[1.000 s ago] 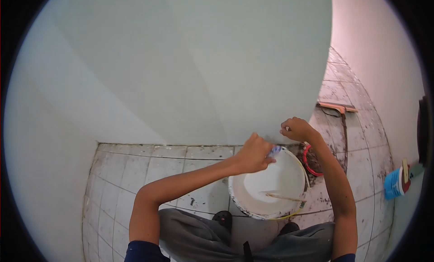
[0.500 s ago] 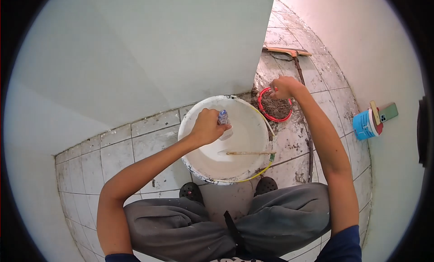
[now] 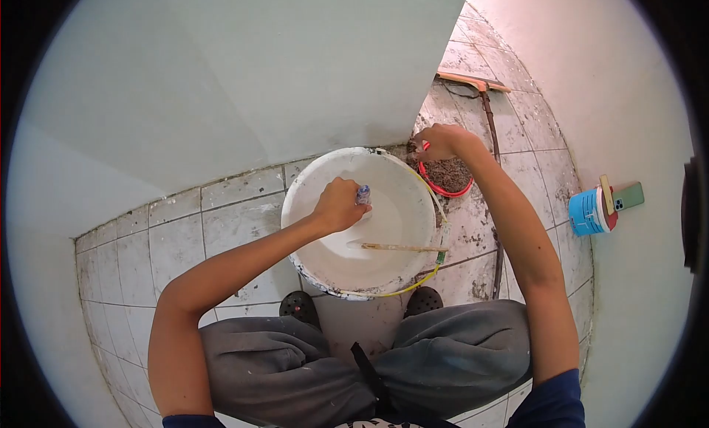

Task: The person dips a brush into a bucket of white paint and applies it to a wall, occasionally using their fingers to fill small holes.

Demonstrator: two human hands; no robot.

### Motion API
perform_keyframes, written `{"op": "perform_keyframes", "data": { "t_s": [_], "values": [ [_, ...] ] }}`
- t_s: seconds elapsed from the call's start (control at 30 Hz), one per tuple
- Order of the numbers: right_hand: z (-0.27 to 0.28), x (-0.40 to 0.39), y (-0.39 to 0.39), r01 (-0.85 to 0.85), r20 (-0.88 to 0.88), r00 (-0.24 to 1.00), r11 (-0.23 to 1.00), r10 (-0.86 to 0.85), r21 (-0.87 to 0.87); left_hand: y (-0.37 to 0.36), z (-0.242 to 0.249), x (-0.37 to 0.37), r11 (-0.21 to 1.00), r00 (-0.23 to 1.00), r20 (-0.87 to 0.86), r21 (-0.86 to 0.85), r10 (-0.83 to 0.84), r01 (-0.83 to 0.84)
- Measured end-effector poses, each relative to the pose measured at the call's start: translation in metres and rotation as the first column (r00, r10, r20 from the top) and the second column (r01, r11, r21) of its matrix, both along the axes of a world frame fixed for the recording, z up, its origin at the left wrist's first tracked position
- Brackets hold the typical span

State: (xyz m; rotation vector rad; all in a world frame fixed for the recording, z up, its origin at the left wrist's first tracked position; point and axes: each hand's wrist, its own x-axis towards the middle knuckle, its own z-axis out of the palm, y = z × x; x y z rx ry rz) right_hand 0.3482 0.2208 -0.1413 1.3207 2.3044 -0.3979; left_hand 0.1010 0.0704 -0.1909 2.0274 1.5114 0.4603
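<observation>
My left hand (image 3: 339,207) is closed around a small clear plastic bottle (image 3: 363,194) with a bluish top, held over the mouth of a large white bucket (image 3: 399,217). Most of the bottle is hidden by the fingers. A thin wooden stick (image 3: 406,248) leans inside the bucket and reaches past its right rim. My right hand (image 3: 441,139) hovers at the upper left edge of a red-rimmed container (image 3: 456,194) filled with brown, crumbly material (image 3: 452,175). Its fingers are drawn together, pointing down; what they hold, if anything, I cannot make out.
A long-handled squeegee-like tool (image 3: 476,82) lies on the dirty tiled floor (image 3: 244,195) beyond the container. By the right wall stands a blue pail (image 3: 587,212) with a green phone (image 3: 629,197) on top. A wall corner (image 3: 425,110) borders the bucket. My legs straddle the bucket.
My right hand has moved left, from over the brown material to the container's upper left edge. Less of the bottle's lower part shows under my left hand. The whole view has shifted slightly.
</observation>
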Motion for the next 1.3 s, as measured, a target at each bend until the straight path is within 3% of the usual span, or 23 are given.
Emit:
{"op": "perform_keyframes", "data": {
  "t_s": [0.17,0.37,0.47,0.57,0.6,0.7,0.83,1.03,1.3],
  "values": [
    [-0.018,0.002,0.007,-0.034,-0.008,0.999,0.999,0.034,0.0,0.0,-0.012,0.001,0.999,1.0,-0.017,0.045,-0.013,0.014],
    [-0.012,0.012,0.002,-0.002,-0.037,0.999,1.0,0.002,0.01,0.01,0.0,-0.005,0.992,0.999,-0.016,-0.119,0.04,-0.042],
    [-0.013,0.024,0.007,0.026,-0.053,0.998,1.0,-0.026,-0.001,0.016,0.019,-0.016,0.985,0.978,0.184,-0.155,0.101,-0.073],
    [-0.019,0.036,0.012,0.069,-0.043,0.997,0.998,-0.069,-0.01,0.031,0.031,-0.038,0.981,0.959,0.241,-0.16,0.151,-0.114],
    [-0.022,0.039,0.013,0.084,-0.038,0.996,0.996,-0.085,-0.005,0.038,0.031,-0.049,0.962,0.955,0.229,-0.241,0.186,-0.13],
    [-0.025,0.049,0.015,0.077,-0.042,0.996,0.997,-0.078,-0.015,0.041,0.048,-0.074,0.887,0.836,0.416,-0.432,0.358,-0.165],
    [-0.023,0.051,0.012,0.055,-0.019,0.998,0.998,-0.055,-0.03,0.038,0.05,-0.107,0.819,0.718,0.485,-0.534,0.5,-0.21],
    [-0.025,0.055,0.013,0.056,0.006,0.998,0.998,-0.056,-0.024,0.028,0.037,-0.139,0.741,0.634,0.47,-0.621,0.614,-0.257],
    [-0.013,0.043,0.009,0.07,0.044,0.997,0.994,-0.067,-0.08,0.02,0.022,-0.148,0.722,0.623,0.422,-0.589,0.658,-0.364]
  ]
}}
